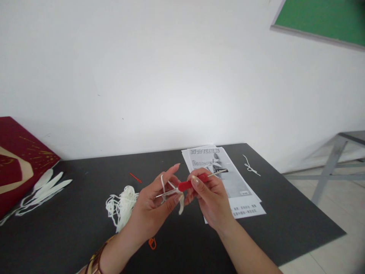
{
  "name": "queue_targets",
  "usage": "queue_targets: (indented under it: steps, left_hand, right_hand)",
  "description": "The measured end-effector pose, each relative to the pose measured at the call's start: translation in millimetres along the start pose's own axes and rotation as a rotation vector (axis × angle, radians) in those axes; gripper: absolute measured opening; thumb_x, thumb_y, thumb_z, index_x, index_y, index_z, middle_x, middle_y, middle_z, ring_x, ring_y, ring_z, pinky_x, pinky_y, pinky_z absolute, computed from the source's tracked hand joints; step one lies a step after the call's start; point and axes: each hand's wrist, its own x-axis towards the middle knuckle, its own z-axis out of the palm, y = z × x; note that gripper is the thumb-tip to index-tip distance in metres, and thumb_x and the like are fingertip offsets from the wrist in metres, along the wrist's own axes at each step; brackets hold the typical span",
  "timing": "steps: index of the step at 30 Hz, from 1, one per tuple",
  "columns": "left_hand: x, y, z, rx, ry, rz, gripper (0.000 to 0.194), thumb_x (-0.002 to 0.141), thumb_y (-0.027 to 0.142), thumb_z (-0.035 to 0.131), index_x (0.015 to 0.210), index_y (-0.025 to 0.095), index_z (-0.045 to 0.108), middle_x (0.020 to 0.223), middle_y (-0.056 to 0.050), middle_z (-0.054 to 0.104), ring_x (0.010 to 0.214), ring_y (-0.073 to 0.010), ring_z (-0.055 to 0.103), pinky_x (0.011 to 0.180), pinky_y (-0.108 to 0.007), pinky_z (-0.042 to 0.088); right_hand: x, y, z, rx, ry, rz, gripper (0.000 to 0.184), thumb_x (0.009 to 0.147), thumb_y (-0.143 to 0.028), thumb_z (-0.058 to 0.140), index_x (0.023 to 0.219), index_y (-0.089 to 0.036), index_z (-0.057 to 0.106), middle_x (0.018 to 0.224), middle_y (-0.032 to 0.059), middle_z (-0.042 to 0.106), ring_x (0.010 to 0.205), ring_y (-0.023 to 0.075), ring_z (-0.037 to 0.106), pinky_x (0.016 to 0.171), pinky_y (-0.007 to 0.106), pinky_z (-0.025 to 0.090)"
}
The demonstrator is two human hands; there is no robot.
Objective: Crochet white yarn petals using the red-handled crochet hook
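The right hand (211, 198) pinches the red hook (185, 185), and the left hand (152, 203) pinches white yarn (181, 205) beside its metal shaft, above the worktop (85, 213); I think the yarn may slip if the left hand relaxes

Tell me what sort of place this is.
Possibly a classroom or craft room: what looks like a green board is on the white wall, and printed sheets and a heap of white yarn lie on a dark table.
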Motion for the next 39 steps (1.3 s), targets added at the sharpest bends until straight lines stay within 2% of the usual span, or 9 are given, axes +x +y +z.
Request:
queue_targets:
  steps: [7, 14, 19, 23, 25, 29, 32, 34, 39]
  left_hand:
    - [-3, 4, 3.6, -0.051, 0.088, -0.046, 0.050, 0.080, 0.023, 0.074, 0.127, 0.036, 0.064, 0.073, 0.004, 0.056, 0.062, -0.0074, 0.049, 0.056, -0.017, 0.042]
    - [0, -1, -1.8, -0.097, 0.106, -0.053, 0.055, 0.080, 0.023, 0.074, 0.132, 0.035, 0.059, 0.072, 0.004, 0.052, 0.059, -0.0068, 0.045, 0.052, -0.017, 0.040]
    - [4, -3, -5.8, -0.008, 0.086, -0.032, 0.060, 0.079, 0.023, 0.074, 0.136, 0.030, 0.057, 0.070, 0.003, 0.054, 0.059, -0.0094, 0.047, 0.052, -0.020, 0.043]
    - [5, 0, -5.4, -0.042, 0.135, -0.049, 0.057, 0.078, 0.022, 0.075, 0.132, 0.033, 0.060, 0.070, 0.004, 0.054, 0.060, -0.0082, 0.048, 0.054, -0.019, 0.043]
    - [4, 0, -3.9, -0.128, 0.208, -0.050, 0.052, 0.079, 0.021, 0.075, 0.128, 0.035, 0.063, 0.073, 0.005, 0.054, 0.063, -0.0066, 0.049, 0.058, -0.017, 0.043]
    - [0, -7, 1.4, -0.171, 0.372, 0.012, 0.046, 0.080, 0.022, 0.074, 0.123, 0.037, 0.066, 0.078, 0.006, 0.057, 0.067, -0.0045, 0.050, 0.063, -0.014, 0.042]
    - [-4, -14, 5.3, -0.122, 0.423, 0.045, 0.041, 0.079, 0.024, 0.075, 0.117, 0.037, 0.070, 0.079, 0.006, 0.060, 0.070, -0.0052, 0.054, 0.067, -0.014, 0.045]
    - [-5, -16, 6.3, -0.146, 0.413, 0.032, 0.036, 0.077, 0.025, 0.077, 0.112, 0.035, 0.073, 0.080, 0.005, 0.063, 0.072, -0.0063, 0.057, 0.070, -0.016, 0.046]
    - [4, -3, 0.1, -0.317, 0.403, 0.007, 0.014, 0.069, 0.025, 0.083, 0.082, 0.022, 0.081, 0.072, 0.001, 0.069, 0.067, -0.0074, 0.057, 0.064, -0.016, 0.046]
  right_hand:
    - [1, -1, 0, -0.011, 0.017, 0.006, 0.021, 0.085, -0.036, 0.071, 0.081, -0.017, 0.064, 0.057, -0.0046, 0.061, 0.044, 0.0069, 0.055, 0.045, 0.019, 0.055]
    - [5, -9, -4, -0.038, 0.194, -0.209, 0.025, 0.090, -0.037, 0.064, 0.074, -0.018, 0.059, 0.052, -0.0079, 0.048, 0.042, 0.0073, 0.043, 0.041, 0.023, 0.054]
    - [1, -10, -10, -0.283, 0.293, -0.394, 0.030, 0.097, -0.038, 0.051, 0.073, -0.021, 0.055, 0.057, -0.0056, 0.047, 0.045, 0.0095, 0.048, 0.043, 0.023, 0.043]
    - [-3, -10, -12, -0.636, 0.327, -0.622, 0.036, 0.099, -0.042, 0.046, 0.070, -0.022, 0.056, 0.066, -0.0003, 0.051, 0.062, 0.0157, 0.054, 0.059, 0.031, 0.045]
    - [-3, -7, -10, -0.683, 0.228, -0.545, 0.038, 0.099, -0.044, 0.044, 0.071, -0.022, 0.057, 0.071, 0.0015, 0.054, 0.068, 0.0170, 0.055, 0.065, 0.032, 0.045]
    - [-4, 4, 3, -0.572, -0.018, -0.059, 0.035, 0.098, -0.049, 0.045, 0.092, -0.021, 0.065, 0.061, -0.0040, 0.047, 0.048, 0.0102, 0.039, 0.047, 0.026, 0.030]
    - [-5, 11, 15, -0.485, -0.139, 0.134, 0.038, 0.076, -0.053, 0.074, 0.086, -0.017, 0.068, 0.058, -0.0066, 0.040, 0.051, 0.0084, 0.031, 0.047, 0.024, 0.022]
    - [-4, 11, 21, -0.433, -0.105, 0.188, 0.038, 0.066, -0.049, 0.083, 0.075, -0.016, 0.067, 0.057, -0.0074, 0.039, 0.052, 0.0078, 0.028, 0.048, 0.024, 0.021]
    - [3, -1, 26, -0.466, -0.082, 0.106, 0.032, 0.075, -0.044, 0.077, 0.065, -0.016, 0.065, 0.059, -0.0045, 0.049, 0.055, 0.0096, 0.036, 0.052, 0.025, 0.027]
